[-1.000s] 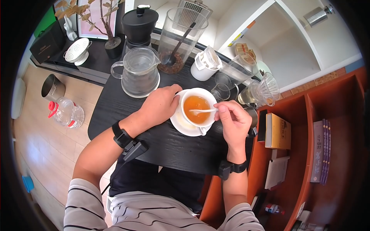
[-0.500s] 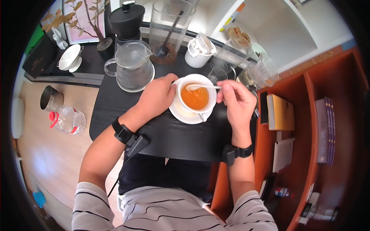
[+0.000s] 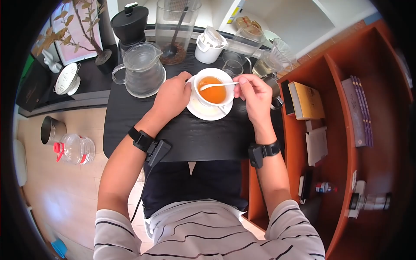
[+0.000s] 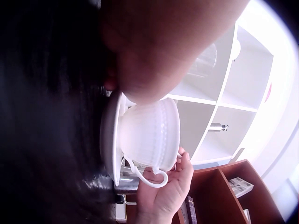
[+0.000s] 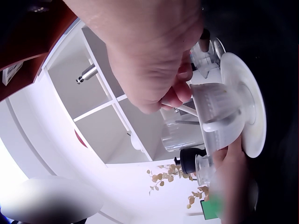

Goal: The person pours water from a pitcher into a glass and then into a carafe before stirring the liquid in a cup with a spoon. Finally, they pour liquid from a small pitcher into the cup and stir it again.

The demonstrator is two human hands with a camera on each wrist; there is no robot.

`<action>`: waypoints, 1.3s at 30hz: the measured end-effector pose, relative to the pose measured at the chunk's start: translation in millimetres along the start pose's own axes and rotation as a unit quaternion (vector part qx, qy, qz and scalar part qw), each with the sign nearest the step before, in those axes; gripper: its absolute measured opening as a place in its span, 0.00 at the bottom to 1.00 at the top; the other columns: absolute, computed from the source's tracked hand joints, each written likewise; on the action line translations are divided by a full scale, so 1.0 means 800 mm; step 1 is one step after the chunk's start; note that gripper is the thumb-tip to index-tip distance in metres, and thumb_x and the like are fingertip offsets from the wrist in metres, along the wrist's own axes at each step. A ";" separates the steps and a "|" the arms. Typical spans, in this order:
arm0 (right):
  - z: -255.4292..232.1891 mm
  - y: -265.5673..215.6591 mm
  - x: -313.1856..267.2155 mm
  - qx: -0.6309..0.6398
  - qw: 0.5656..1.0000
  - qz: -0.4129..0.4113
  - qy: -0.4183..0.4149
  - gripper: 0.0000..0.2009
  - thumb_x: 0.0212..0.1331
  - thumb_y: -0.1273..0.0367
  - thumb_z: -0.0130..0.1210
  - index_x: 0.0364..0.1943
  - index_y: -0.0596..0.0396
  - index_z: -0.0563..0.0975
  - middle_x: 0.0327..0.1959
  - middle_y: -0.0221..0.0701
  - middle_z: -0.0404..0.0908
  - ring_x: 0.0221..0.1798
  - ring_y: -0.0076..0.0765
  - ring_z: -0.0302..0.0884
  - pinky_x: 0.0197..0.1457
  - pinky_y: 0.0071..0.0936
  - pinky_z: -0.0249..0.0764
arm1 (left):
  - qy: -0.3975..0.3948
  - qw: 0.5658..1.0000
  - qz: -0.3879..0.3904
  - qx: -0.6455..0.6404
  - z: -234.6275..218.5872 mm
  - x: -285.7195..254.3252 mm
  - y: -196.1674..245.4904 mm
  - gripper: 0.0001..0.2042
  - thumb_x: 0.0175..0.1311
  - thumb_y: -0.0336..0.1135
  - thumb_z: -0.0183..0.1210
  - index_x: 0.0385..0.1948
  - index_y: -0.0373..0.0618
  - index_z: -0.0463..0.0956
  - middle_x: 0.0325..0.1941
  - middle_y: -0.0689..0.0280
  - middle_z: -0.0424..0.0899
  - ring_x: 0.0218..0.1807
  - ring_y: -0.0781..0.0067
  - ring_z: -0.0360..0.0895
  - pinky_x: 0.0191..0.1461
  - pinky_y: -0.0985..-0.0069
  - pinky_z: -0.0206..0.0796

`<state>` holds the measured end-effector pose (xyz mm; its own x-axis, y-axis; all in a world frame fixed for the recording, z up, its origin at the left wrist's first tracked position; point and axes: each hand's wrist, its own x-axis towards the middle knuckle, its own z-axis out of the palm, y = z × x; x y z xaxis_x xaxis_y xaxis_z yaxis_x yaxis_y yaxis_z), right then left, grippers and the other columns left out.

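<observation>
A white cup (image 3: pixel 209 103) of amber liquid stands on a white saucer (image 3: pixel 201 113), its handle towards the near right. At the saucer's left rim, my left hand (image 3: pixel 173 94) holds the edge between thumb and fingers; some fingertips are hidden. My right hand (image 3: pixel 255 96) pinches the handle of a white spoon (image 3: pixel 223 84) at the cup's right side, with the spoon's bowl in the liquid near the left inner wall. The left wrist view shows the ribbed cup (image 4: pixel 152 133) upright, with the right hand (image 4: pixel 166 196) beyond it.
Behind the cup stand a lidded glass server (image 3: pixel 143 69), a tall glass container with beans (image 3: pixel 175 37), a white drip-bag cup (image 3: pixel 209 47) and a glass mug (image 3: pixel 232 65). A wooden bookshelf (image 3: pixel 338 97) borders the right side; a bottle (image 3: pixel 78 149) stands on the floor at left.
The spoon's bowl has moved from the middle of the cup to its far side, then to the left, with my right hand. My left hand stays at the saucer. The head view has shifted.
</observation>
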<state>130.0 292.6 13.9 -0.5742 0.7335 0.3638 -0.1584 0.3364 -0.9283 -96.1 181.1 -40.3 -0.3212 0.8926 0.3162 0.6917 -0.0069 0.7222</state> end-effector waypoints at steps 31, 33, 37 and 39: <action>-0.006 0.037 -0.013 0.098 0.993 -0.010 0.068 0.06 0.75 0.72 0.62 0.47 0.60 0.85 0.36 0.21 0.86 0.37 0.12 0.77 0.42 0.16 0.74 | 0.018 1.000 0.007 -0.017 0.009 -0.001 -0.001 0.12 0.74 0.29 0.53 0.53 0.36 0.81 0.39 0.44 0.89 0.42 0.41 0.88 0.45 0.57 0.78; -0.007 0.038 -0.014 0.092 0.994 0.004 0.060 0.06 0.75 0.72 0.62 0.47 0.60 0.85 0.36 0.20 0.85 0.37 0.11 0.77 0.42 0.16 0.74 | -0.003 1.000 -0.005 -0.019 0.008 -0.001 0.000 0.13 0.75 0.29 0.52 0.54 0.36 0.81 0.41 0.43 0.89 0.45 0.40 0.89 0.48 0.58 0.78; -0.008 0.035 -0.017 0.087 0.994 0.005 0.063 0.06 0.75 0.71 0.62 0.46 0.60 0.85 0.34 0.20 0.85 0.36 0.11 0.76 0.40 0.16 0.74 | 0.001 0.999 -0.025 -0.024 0.005 -0.003 0.007 0.13 0.76 0.29 0.51 0.54 0.37 0.81 0.43 0.45 0.90 0.47 0.44 0.89 0.51 0.60 0.78; -0.009 0.035 -0.018 0.084 0.994 0.015 0.067 0.06 0.75 0.71 0.62 0.46 0.60 0.85 0.34 0.21 0.85 0.35 0.11 0.76 0.40 0.16 0.74 | 0.000 0.999 -0.042 -0.029 0.006 -0.003 0.008 0.13 0.77 0.29 0.51 0.54 0.37 0.81 0.43 0.46 0.90 0.47 0.45 0.90 0.52 0.60 0.78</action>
<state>139.5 295.8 -17.1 -0.4704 0.8176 0.3322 -0.2809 0.2181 -0.9346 -87.6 181.0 -39.2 -0.3764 0.8912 0.2532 0.6242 0.0420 0.7801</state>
